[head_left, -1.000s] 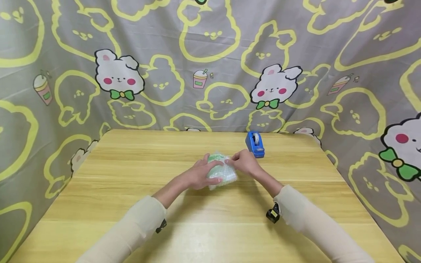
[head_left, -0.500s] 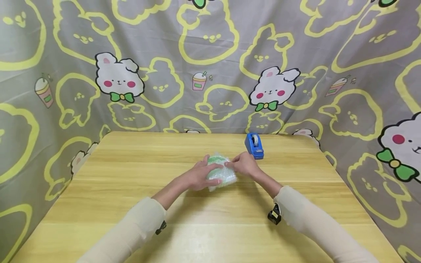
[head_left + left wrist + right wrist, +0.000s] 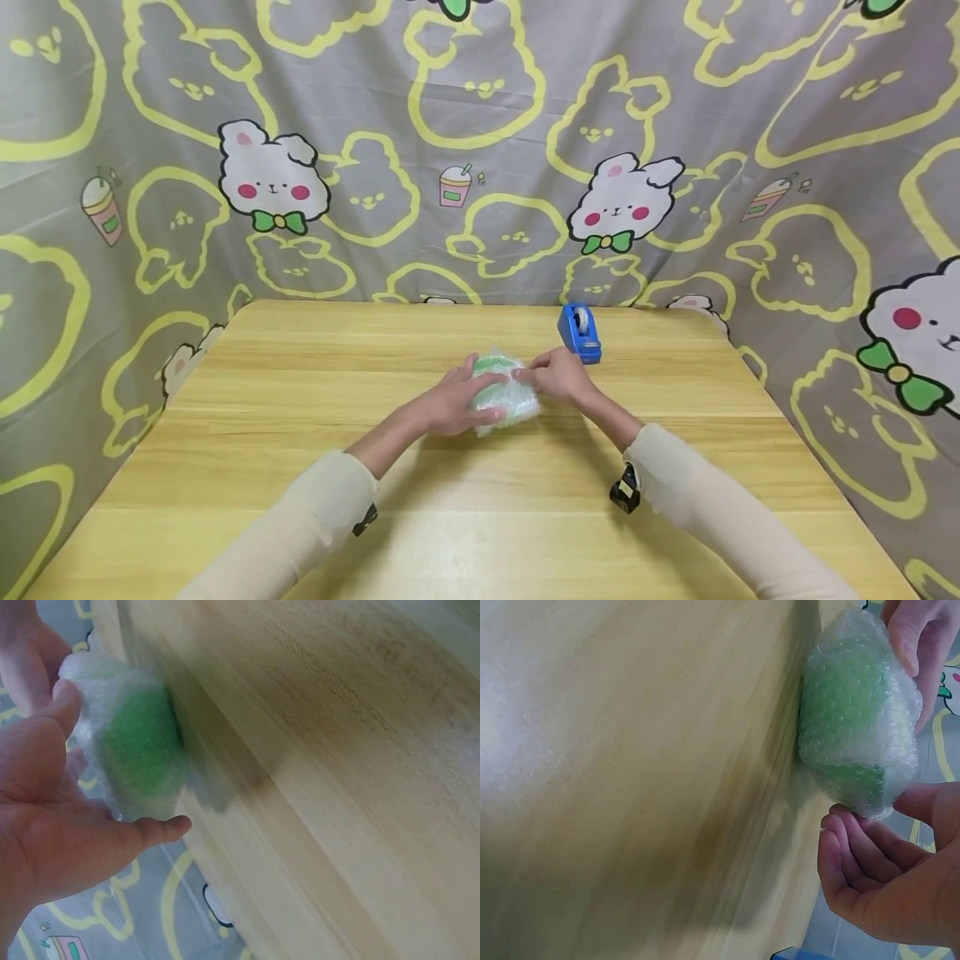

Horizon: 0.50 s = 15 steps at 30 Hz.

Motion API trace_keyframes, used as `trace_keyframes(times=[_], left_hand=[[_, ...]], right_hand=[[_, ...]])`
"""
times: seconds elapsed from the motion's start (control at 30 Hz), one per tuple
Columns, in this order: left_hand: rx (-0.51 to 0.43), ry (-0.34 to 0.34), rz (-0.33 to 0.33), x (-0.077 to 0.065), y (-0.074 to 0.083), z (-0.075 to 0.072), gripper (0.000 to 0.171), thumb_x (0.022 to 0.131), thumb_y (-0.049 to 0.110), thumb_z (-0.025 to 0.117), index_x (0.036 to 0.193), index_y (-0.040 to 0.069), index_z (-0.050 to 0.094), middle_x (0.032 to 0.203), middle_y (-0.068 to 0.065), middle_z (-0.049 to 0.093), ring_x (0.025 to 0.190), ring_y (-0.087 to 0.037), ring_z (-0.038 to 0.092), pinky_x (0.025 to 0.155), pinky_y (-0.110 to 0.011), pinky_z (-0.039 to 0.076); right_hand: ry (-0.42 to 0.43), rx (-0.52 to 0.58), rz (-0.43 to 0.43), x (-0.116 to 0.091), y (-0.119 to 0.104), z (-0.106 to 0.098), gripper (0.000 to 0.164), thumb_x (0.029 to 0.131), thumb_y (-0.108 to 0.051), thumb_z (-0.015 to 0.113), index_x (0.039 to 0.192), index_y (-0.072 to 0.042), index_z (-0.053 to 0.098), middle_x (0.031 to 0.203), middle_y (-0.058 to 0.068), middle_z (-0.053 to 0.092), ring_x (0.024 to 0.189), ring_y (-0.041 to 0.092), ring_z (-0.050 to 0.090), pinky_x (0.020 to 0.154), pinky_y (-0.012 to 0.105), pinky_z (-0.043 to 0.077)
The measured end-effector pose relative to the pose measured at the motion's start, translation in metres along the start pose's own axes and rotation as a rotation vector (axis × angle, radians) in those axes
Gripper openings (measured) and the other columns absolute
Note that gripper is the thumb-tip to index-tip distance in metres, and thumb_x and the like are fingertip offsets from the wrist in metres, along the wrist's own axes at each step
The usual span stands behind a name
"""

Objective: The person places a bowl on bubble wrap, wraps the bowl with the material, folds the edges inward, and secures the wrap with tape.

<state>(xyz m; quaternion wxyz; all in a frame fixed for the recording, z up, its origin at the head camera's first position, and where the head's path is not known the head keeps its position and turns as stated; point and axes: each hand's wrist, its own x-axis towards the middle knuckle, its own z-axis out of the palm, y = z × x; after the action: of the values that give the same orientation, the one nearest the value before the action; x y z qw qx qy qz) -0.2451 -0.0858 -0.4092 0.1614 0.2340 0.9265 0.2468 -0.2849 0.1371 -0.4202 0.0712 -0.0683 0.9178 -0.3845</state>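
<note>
A bundle of clear bubble wrap point(image 3: 507, 400) around something green sits on the wooden table, in the middle of the head view. My left hand point(image 3: 455, 400) grips it from the left, with the thumb on the near side and fingers spread over the top and back. At its right end, my right hand point(image 3: 558, 373) pinches the wrap between thumb and index finger. The right wrist view shows the other right-hand fingers point(image 3: 870, 859) curled beside the bundle's end. Through the wrap point(image 3: 142, 742), the green thing's exact kind is hidden.
Behind my right hand, a blue tape dispenser point(image 3: 581, 333) with a roll of clear tape stands near the table's back edge. The wooden table point(image 3: 315, 358) is bordered by a grey curtain point(image 3: 390, 92) with cartoon rabbits at the back and sides.
The head view has shifted slightly, so the table appears a little lower. Both hands and the bubble-wrapped bundle keep almost the same position.
</note>
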Motion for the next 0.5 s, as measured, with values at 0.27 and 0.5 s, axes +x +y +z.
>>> trace_keyframes(times=[0.27,0.5], left_hand=[[0.014,0.038,-0.013,0.000,0.000,0.001,0.071,0.099,0.049,0.061,0.160,0.031,0.030,0.169,-0.025,0.006,0.153,-0.047,0.016,0.115,-0.069,0.029],[0.018,0.144,-0.036,-0.003,-0.001,-0.001,0.096,0.088,0.052,0.075,0.163,0.029,0.019,0.166,-0.029,0.013,0.148,-0.050,0.026,0.112,-0.069,0.034]], right_hand=[[0.053,-0.020,-0.097,-0.002,0.005,0.008,0.035,0.100,-0.031,0.064,0.102,0.000,0.080,0.086,0.012,0.078,0.064,0.011,0.063,0.056,0.023,0.045],[0.093,-0.058,-0.118,-0.003,0.001,0.012,0.034,0.102,-0.029,0.061,0.104,-0.001,0.080,0.084,0.011,0.078,0.064,0.012,0.060,0.055,0.023,0.042]])
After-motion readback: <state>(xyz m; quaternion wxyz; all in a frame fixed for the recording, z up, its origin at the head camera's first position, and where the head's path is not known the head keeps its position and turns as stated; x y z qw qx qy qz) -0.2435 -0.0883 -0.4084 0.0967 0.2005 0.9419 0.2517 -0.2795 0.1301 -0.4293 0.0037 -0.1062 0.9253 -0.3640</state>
